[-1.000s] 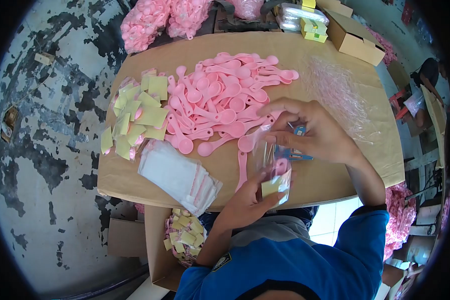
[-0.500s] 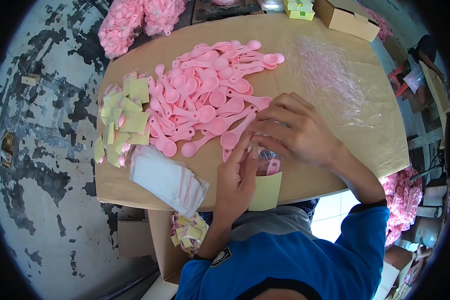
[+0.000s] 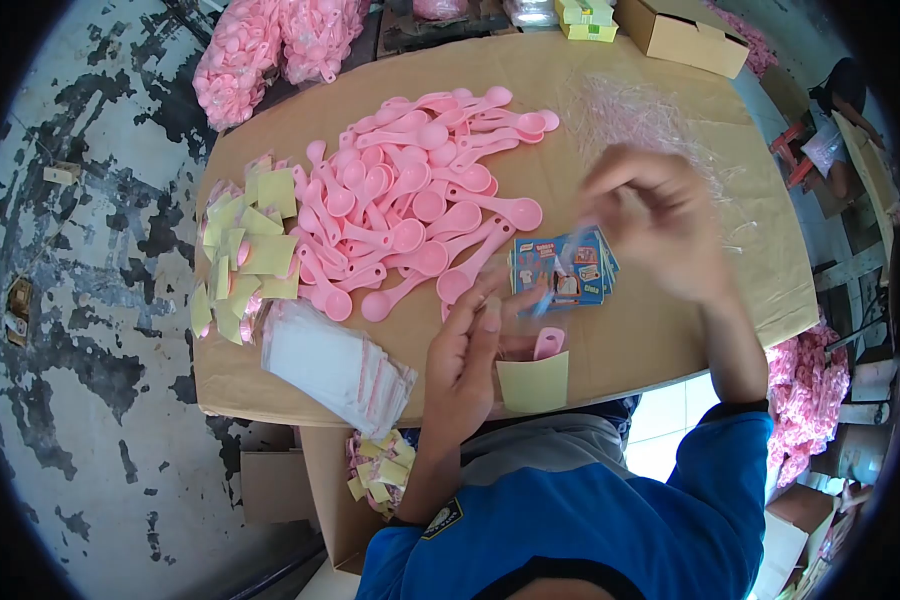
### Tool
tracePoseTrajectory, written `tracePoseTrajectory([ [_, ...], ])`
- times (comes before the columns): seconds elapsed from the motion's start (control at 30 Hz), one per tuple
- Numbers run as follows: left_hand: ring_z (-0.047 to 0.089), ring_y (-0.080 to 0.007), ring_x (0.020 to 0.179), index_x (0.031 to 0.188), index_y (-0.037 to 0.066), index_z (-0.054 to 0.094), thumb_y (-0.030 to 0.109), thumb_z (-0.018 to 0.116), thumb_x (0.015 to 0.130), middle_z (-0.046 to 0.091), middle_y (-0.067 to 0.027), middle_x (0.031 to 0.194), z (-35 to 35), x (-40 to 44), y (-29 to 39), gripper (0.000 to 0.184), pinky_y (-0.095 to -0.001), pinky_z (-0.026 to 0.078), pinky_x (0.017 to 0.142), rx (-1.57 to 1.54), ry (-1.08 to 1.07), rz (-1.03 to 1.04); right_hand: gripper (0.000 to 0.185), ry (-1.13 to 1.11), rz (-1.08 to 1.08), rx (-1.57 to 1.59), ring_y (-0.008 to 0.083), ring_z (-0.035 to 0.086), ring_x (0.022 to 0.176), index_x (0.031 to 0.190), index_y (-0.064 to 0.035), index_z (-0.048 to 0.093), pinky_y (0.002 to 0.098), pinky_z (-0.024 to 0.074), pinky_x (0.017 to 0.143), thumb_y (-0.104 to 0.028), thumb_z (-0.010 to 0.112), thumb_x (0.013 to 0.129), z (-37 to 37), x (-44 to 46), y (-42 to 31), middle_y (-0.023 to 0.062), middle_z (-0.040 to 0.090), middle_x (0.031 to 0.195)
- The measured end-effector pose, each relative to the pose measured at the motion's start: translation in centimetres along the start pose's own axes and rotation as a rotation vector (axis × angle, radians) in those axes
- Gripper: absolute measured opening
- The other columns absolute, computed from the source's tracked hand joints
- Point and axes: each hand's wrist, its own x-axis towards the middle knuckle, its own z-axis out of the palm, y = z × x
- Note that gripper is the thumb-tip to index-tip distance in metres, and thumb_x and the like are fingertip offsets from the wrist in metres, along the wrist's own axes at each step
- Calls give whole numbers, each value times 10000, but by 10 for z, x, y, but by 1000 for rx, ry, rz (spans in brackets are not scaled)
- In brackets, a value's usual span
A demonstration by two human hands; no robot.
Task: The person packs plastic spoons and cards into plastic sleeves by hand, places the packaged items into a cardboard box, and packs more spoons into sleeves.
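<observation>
My left hand [image 3: 465, 355] pinches the edge of a clear bag [image 3: 518, 322] near the table's front edge. Inside the bag are a yellow card [image 3: 533, 383] and a pink spoon [image 3: 549, 343]. To its right my right hand [image 3: 650, 215] is raised and blurred, fingers bent, with a thin clear strip trailing from them. Blue printed cards [image 3: 582, 280] lie in a stack between the hands. A heap of pink spoons [image 3: 410, 190] covers the middle of the table, just beyond my left hand.
Flat clear bags [image 3: 335, 360] lie at the front left, below packed pieces with yellow cards [image 3: 265, 245]. Thin clear strips [image 3: 640, 125] are piled at the back right. A cardboard box [image 3: 682, 38] stands behind. Another person [image 3: 845, 90] is at the far right.
My right hand has moved up and right, away from my left hand, drawing a clear strip. The blue cards have come into view. My left hand still holds the bag.
</observation>
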Motion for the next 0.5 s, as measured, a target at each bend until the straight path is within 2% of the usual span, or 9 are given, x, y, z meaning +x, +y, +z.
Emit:
tracePoseTrajectory([
  [0.07, 701, -245, 927, 1402, 4, 362, 147, 392, 1041, 611, -160, 1206, -13, 1, -4, 389, -280, 566, 765, -112, -37, 29, 60, -170, -48, 454, 136, 584, 675, 838, -26, 630, 281, 457, 617, -34, 648, 782, -55, 8, 6, 12, 641, 794],
  [0.17, 673, -224, 1009, 1322, -11, 435, 155, 380, 1046, 593, -169, 1245, -19, 7, -8, 327, -283, 548, 814, -101, -20, 81, 131, -110, -53, -362, 166, 609, 778, 945, -30, 652, 324, 481, 733, -44, 585, 833, -83, -5, 74, 39, 658, 868],
  [0.23, 667, -255, 1021, 1292, -21, 442, 183, 381, 1045, 572, -210, 1271, -25, 9, -11, 326, -317, 568, 801, 160, 76, 113, 194, -40, -75, -904, 186, 625, 847, 1017, -33, 666, 352, 497, 811, -50, 544, 867, -83, 0, 99, 57, 669, 917],
  [0.3, 654, -269, 1046, 1272, -26, 452, 204, 384, 1046, 566, -225, 1281, -27, 15, -9, 330, -334, 573, 803, 230, 126, 173, 226, 175, 32, -628, 221, 633, 887, 1071, -20, 651, 348, 491, 857, -66, 535, 883, -76, 9, 85, 92, 658, 1017],
  [0.37, 634, -265, 1085, 1261, -27, 466, 218, 389, 1047, 573, -213, 1273, -21, 22, -11, 334, -334, 563, 819, 83, 122, 246, 263, 360, 151, -358, 256, 641, 927, 1125, -7, 636, 344, 484, 904, -81, 526, 898, -58, 9, 55, 128, 648, 1118],
  [0.43, 590, -257, 1156, 1282, -36, 480, 194, 396, 1046, 562, -203, 1295, -18, 26, -4, 341, -347, 509, 921, 15, 112, 166, 287, 94, 33, -10, 203, 639, 944, 1179, -8, 610, 339, 495, 874, -115, 515, 930, -22, -7, 41, 134, 645, 1124],
  [0.47, 568, -253, 1191, 1293, -41, 488, 183, 400, 1046, 557, -197, 1305, -17, 27, -1, 345, -353, 482, 971, -16, 108, 126, 315, -139, 48, -134, 145, 646, 880, 1206, -25, 593, 311, 517, 790, -189, 583, 937, -7, -12, 28, 89, 677, 1011],
  [0.5, 568, -253, 1193, 1306, -40, 478, 181, 402, 1045, 561, -199, 1301, -14, 30, 1, 351, -352, 483, 970, -35, 91, 129, 315, -292, 205, -33, 126, 651, 846, 1187, -22, 605, 293, 520, 742, -190, 627, 922, 12, -14, 12, 83, 689, 963],
])
